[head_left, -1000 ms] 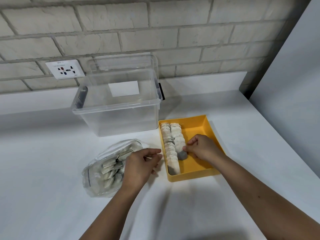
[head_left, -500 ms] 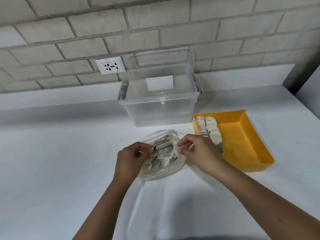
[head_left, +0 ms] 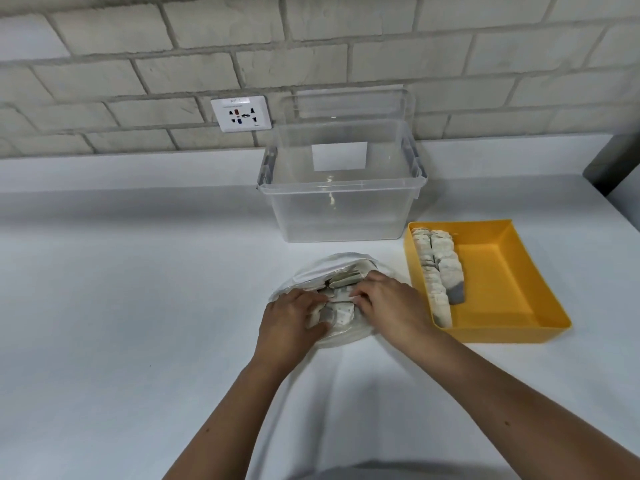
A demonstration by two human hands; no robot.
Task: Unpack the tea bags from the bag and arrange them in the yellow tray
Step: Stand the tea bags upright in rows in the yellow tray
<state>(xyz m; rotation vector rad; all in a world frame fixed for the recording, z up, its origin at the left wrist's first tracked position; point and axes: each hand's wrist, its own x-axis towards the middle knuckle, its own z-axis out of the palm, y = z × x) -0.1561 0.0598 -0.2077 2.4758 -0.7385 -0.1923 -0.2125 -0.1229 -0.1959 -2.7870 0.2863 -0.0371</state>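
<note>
Pale paper tea bags [head_left: 341, 311] in clear plastic bag [head_left: 325, 268], gripped by fingers [head_left: 362, 293] of left hand [head_left: 289, 322] and right hand [head_left: 389, 308]. Just right, yellow plastic tray [head_left: 502, 299].

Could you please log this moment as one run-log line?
step: unpacking | left hand: grips clear plastic bag | right hand: fingers in bag, grasp unclear | yellow plastic tray: two rows of white tea bags along left wall

Bag [head_left: 313, 271] left of tray [head_left: 519, 327]
</note>
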